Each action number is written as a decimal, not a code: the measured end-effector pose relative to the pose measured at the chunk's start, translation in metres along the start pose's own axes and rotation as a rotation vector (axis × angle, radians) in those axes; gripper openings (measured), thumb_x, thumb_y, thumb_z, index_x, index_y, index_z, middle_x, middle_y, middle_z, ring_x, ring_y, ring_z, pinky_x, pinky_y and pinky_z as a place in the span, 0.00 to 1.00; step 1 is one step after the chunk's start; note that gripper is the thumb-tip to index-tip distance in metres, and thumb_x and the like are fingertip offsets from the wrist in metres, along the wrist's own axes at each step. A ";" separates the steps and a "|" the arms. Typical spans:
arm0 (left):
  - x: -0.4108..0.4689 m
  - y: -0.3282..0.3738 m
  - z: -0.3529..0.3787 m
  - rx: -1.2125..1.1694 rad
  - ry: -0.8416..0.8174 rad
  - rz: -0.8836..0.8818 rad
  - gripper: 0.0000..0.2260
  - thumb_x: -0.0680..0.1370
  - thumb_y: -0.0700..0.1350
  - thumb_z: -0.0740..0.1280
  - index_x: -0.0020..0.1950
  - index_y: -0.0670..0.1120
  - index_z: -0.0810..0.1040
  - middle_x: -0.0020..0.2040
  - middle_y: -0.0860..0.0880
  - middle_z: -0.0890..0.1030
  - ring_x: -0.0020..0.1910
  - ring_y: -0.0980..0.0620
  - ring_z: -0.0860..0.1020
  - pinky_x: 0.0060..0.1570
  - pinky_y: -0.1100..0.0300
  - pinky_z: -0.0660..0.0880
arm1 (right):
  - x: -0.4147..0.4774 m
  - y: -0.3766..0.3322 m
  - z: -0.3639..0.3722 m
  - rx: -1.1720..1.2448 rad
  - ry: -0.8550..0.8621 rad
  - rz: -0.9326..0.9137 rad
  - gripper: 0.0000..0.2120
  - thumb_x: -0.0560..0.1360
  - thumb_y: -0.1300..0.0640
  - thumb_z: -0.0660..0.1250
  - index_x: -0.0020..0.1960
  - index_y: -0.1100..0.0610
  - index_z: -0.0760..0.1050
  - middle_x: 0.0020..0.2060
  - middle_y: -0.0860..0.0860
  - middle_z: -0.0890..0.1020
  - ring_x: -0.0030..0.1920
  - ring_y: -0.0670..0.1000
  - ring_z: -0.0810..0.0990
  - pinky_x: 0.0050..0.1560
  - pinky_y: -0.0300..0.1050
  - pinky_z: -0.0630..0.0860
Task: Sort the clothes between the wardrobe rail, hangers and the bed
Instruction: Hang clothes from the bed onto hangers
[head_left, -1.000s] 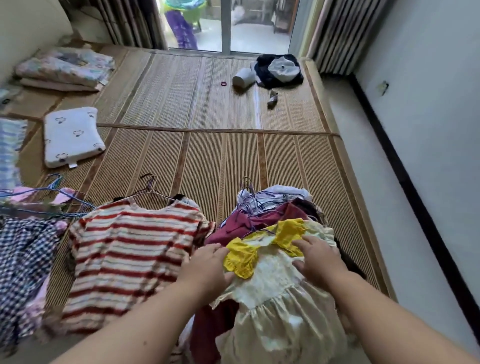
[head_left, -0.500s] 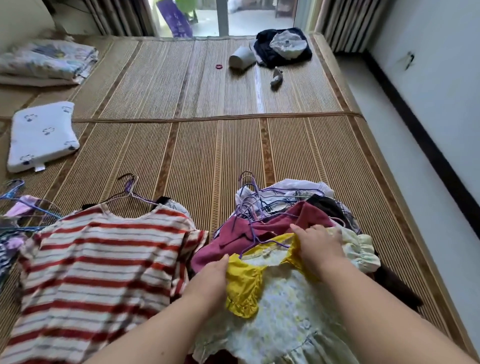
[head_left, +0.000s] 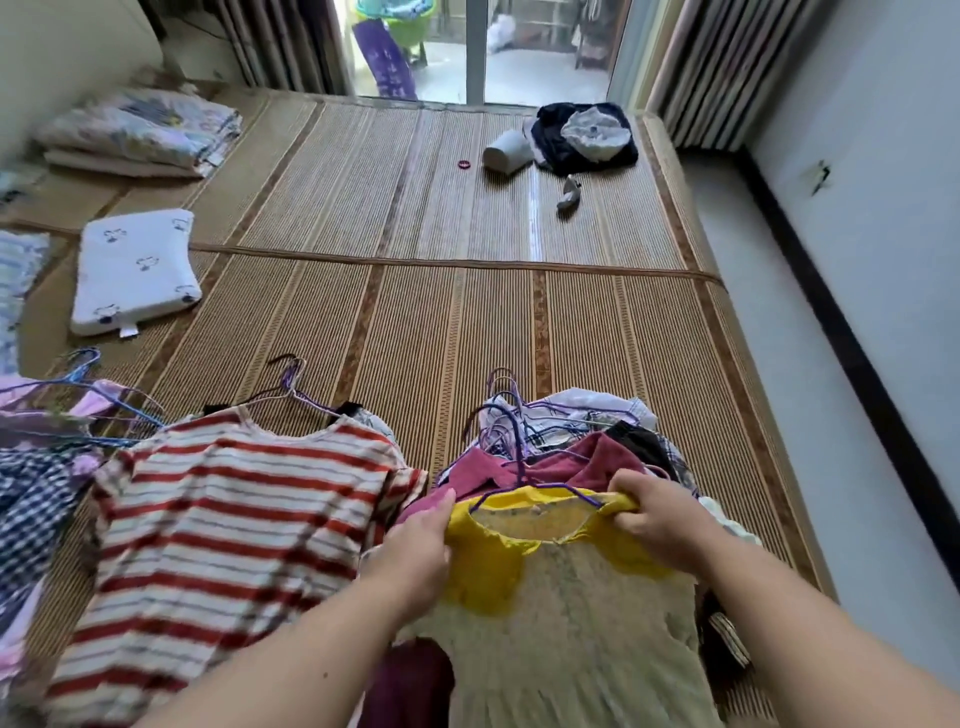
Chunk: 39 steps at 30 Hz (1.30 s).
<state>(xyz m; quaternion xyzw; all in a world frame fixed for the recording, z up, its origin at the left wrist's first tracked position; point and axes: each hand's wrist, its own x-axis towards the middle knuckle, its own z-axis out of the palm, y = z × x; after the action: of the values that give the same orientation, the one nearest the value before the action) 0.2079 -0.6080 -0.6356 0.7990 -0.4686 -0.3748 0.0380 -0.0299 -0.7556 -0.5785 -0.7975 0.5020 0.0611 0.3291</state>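
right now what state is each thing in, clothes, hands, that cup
yellow dress, on its purple hanger, held at both shoulders
left hand, gripping a dress shoulder
right hand, gripping the other shoulder
striped shirt, spread flat on the mat
white cup, tipped on its side

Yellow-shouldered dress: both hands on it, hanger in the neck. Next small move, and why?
Probably lift the dress slightly, straight up off the pile. The left hand and right hand each grip a yellow shoulder, and the purple hanger sits in the neckline with its hook among other hooks, so a sideways pull might snag.
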 end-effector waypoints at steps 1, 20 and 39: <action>-0.009 0.003 -0.012 -0.044 0.000 0.002 0.26 0.72 0.51 0.53 0.71 0.61 0.61 0.66 0.49 0.73 0.63 0.45 0.72 0.61 0.50 0.70 | -0.006 -0.008 -0.010 0.034 0.006 -0.015 0.09 0.68 0.61 0.66 0.35 0.51 0.69 0.30 0.47 0.73 0.35 0.49 0.73 0.32 0.38 0.66; -0.285 -0.146 -0.229 -0.185 0.593 -0.253 0.07 0.78 0.41 0.60 0.49 0.48 0.77 0.49 0.44 0.79 0.51 0.42 0.76 0.39 0.55 0.65 | -0.082 -0.326 -0.002 -0.101 -0.163 -0.505 0.03 0.75 0.51 0.65 0.43 0.45 0.74 0.40 0.52 0.81 0.38 0.50 0.78 0.37 0.45 0.75; -0.317 -0.508 -0.420 -0.062 0.718 -0.272 0.07 0.79 0.41 0.60 0.45 0.42 0.76 0.41 0.46 0.78 0.41 0.48 0.73 0.34 0.55 0.60 | -0.029 -0.687 0.208 -0.098 -0.163 -0.536 0.14 0.76 0.54 0.62 0.61 0.49 0.73 0.49 0.55 0.81 0.47 0.57 0.80 0.46 0.47 0.77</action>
<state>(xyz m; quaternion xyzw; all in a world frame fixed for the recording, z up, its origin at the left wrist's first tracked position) 0.7519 -0.1995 -0.3656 0.9327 -0.3037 -0.0867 0.1739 0.5822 -0.4192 -0.4087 -0.9092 0.2414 0.0601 0.3337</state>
